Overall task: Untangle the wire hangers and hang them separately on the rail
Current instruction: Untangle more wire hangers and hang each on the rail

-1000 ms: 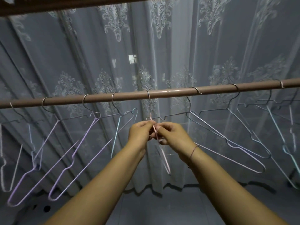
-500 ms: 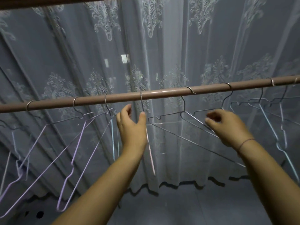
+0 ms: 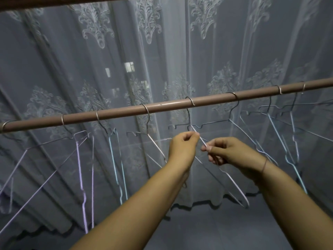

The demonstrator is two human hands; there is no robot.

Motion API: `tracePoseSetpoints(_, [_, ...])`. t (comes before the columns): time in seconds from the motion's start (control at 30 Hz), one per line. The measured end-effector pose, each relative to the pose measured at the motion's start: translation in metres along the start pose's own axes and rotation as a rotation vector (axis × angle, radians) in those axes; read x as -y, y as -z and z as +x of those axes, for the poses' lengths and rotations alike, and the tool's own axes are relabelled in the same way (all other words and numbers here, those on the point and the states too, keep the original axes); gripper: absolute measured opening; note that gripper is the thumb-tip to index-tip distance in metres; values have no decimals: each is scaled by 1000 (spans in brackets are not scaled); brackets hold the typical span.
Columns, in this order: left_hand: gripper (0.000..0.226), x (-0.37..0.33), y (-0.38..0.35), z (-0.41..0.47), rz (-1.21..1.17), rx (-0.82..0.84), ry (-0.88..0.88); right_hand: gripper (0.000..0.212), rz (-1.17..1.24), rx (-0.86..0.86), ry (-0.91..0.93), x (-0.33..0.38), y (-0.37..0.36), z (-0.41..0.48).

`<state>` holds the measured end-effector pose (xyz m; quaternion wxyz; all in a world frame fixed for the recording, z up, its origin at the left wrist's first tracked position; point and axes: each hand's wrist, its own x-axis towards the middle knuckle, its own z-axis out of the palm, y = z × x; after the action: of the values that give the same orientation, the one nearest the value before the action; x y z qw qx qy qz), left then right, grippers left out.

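Pinching one hanger (image 3: 221,170) arm with both hands | left hand (image 3: 182,150) high near neck, right hand (image 3: 232,153) lower right | wire slopes down-right from rail (image 3: 167,108) | I judge right hand nearer free end

Glossy smooth rail (image 3: 167,108), thin coated-wire hangers (image 3: 234,184), sheer embroidered curtain (image 3: 162,51).

A home, by the look of it: just above the hands (image 3: 182,150) a brown rail (image 3: 167,108) carries wire hangers (image 3: 115,159), and behind them hangs a sheer lace curtain (image 3: 149,51) with lit windows of another building showing faintly through
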<state>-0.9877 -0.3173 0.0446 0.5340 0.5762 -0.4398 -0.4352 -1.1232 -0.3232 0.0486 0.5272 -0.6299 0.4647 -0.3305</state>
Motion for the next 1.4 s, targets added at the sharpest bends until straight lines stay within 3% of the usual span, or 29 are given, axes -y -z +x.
tracePoseSetpoints(0.07, [14, -5, -5, 8, -108, -24, 52, 21, 79, -44, 51, 1, -3, 8])
tracePoseSetpoints(0.13, [26, -11, -9, 17, -205, -52, 91, 21, 136, -90, 81, 5, -7, 20])
tracePoseSetpoints(0.27, [27, -15, -15, 35, -247, -79, 143, 17, 191, -144, 87, 9, -13, 42])
tracePoseSetpoints(0.5, [20, 9, -19, 47, -315, -162, 272, 14, 115, 29, 21, -28, -17, 31])
tracePoseSetpoints(0.63, [26, 34, -25, 40, -215, -171, 316, 14, 85, 4, 11, -48, -9, 29])
tracePoseSetpoints(0.77, [19, 57, -25, 22, -70, -82, 333, 21, -138, -180, 113, -63, 4, 43])
tracePoseSetpoints(0.83, [18, 70, -21, 11, -7, 0, 332, 29, -305, -194, 204, -71, 9, 48])
tracePoseSetpoints(1.0, [26, 99, 2, -2, 175, 146, 329, 39, -736, 4, 225, -98, 10, 51])
tracePoseSetpoints(1.1, [25, 107, 13, -3, 235, 170, 281, 27, -872, 86, 164, -107, 7, 46])
tracePoseSetpoints(1.2, [24, 112, 17, -2, 265, 185, 222, 12, -812, 137, 118, -108, 8, 31])
tracePoseSetpoints(1.27, [22, 114, 13, -3, 295, 171, 169, 16, -688, 145, 80, -107, 11, 16])
tracePoseSetpoints(1.4, [17, 113, -4, -10, 403, -68, -7, 18, -484, 17, 47, -103, 17, -19])
